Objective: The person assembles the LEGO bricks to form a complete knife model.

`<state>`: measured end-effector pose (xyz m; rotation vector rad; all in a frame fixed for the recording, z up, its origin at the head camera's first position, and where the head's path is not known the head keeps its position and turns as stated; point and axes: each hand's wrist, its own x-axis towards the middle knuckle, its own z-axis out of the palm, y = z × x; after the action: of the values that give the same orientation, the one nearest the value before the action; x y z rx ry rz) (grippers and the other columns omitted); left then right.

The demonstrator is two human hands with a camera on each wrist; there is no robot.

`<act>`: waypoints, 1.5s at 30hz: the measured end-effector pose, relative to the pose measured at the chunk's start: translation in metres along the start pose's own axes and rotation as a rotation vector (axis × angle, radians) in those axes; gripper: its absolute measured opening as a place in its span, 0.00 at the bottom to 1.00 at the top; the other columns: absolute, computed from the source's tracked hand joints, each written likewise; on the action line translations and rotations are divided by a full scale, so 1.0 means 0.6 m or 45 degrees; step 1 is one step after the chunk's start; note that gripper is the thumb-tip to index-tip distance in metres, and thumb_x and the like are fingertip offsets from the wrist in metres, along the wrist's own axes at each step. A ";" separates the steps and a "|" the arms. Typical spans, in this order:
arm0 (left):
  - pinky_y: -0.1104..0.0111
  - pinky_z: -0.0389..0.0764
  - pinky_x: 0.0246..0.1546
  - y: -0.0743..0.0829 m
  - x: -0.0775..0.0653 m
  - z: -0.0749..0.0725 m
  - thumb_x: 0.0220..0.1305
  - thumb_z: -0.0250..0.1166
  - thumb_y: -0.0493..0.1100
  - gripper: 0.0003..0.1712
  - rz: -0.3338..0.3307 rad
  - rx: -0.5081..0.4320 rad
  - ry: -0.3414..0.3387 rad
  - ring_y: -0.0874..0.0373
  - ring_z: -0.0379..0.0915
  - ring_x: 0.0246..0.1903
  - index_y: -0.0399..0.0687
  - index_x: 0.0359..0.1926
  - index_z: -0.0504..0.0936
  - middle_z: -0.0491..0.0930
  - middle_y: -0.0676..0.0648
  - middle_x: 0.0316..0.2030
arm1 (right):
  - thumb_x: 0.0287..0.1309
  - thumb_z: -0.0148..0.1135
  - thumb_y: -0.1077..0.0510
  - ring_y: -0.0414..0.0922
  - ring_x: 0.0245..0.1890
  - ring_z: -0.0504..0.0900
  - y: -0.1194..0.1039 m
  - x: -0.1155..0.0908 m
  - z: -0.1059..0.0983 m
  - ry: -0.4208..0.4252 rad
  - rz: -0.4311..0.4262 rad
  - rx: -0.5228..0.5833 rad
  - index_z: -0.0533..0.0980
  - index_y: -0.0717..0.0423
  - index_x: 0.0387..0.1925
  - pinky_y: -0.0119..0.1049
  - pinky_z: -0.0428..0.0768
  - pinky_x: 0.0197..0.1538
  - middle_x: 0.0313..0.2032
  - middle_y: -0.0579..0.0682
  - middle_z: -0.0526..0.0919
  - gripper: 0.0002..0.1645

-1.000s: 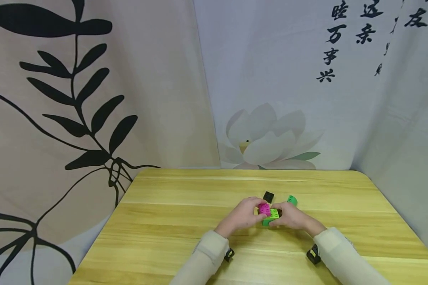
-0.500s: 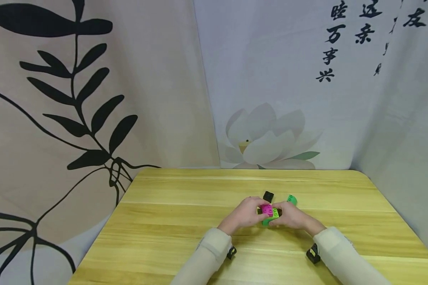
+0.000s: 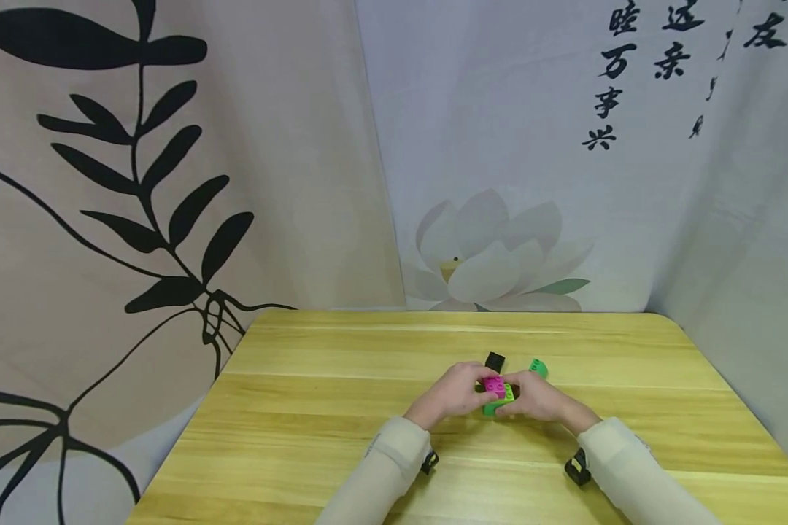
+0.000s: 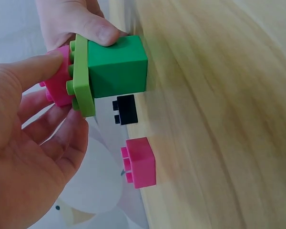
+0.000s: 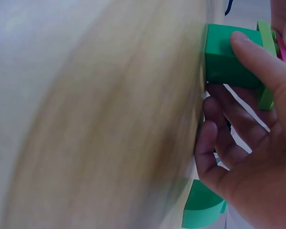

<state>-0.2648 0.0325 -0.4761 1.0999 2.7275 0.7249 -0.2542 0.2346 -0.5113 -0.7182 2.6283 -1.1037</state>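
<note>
My left hand [image 3: 456, 391] pinches a pink toy building brick [image 4: 62, 78] between thumb and fingers. The brick is right at the studs of a lime green plate brick [image 4: 84, 78], set over toward its left part in the head view. Under the plate is a larger green block [image 4: 118, 67], joined to it as one stack. My right hand [image 3: 540, 397] grips that stack from the right, its thumb along the green block's side in the right wrist view. The block stands close over the wooden table.
A black brick [image 3: 495, 362] lies just beyond the hands. To its right is a green brick with a curved side [image 3: 538, 367]. Another pink brick [image 4: 143, 162] stands on the wooden table [image 3: 341, 364], which ends at a printed curtain [image 3: 302, 182].
My left hand has slid slightly right, carrying the pink brick farther over the lime plate. My right hand and the green stack have stayed about where they were.
</note>
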 end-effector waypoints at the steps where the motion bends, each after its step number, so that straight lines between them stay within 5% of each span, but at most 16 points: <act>1: 0.78 0.71 0.36 0.000 0.001 -0.001 0.63 0.63 0.52 0.20 0.000 0.001 -0.005 0.70 0.69 0.35 0.50 0.53 0.79 0.78 0.57 0.40 | 0.48 0.72 0.50 0.36 0.20 0.67 0.000 0.000 0.000 -0.001 -0.002 0.002 0.79 0.50 0.45 0.29 0.68 0.22 0.22 0.42 0.73 0.21; 18: 0.78 0.71 0.38 0.010 -0.001 -0.005 0.63 0.64 0.51 0.19 0.037 0.174 -0.026 0.68 0.71 0.37 0.50 0.52 0.80 0.78 0.57 0.40 | 0.49 0.72 0.52 0.35 0.20 0.67 -0.002 -0.003 -0.001 -0.015 -0.013 0.044 0.79 0.50 0.42 0.28 0.67 0.22 0.22 0.42 0.73 0.17; 45: 0.79 0.69 0.29 0.003 0.006 0.001 0.59 0.67 0.52 0.20 -0.040 0.091 -0.015 0.72 0.68 0.29 0.53 0.52 0.81 0.79 0.59 0.38 | 0.47 0.74 0.53 0.34 0.20 0.65 -0.002 0.001 -0.002 -0.001 -0.028 0.031 0.81 0.50 0.37 0.27 0.65 0.22 0.21 0.40 0.74 0.14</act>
<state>-0.2660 0.0364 -0.4758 1.0687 2.7745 0.6192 -0.2550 0.2343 -0.5096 -0.7441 2.6077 -1.1396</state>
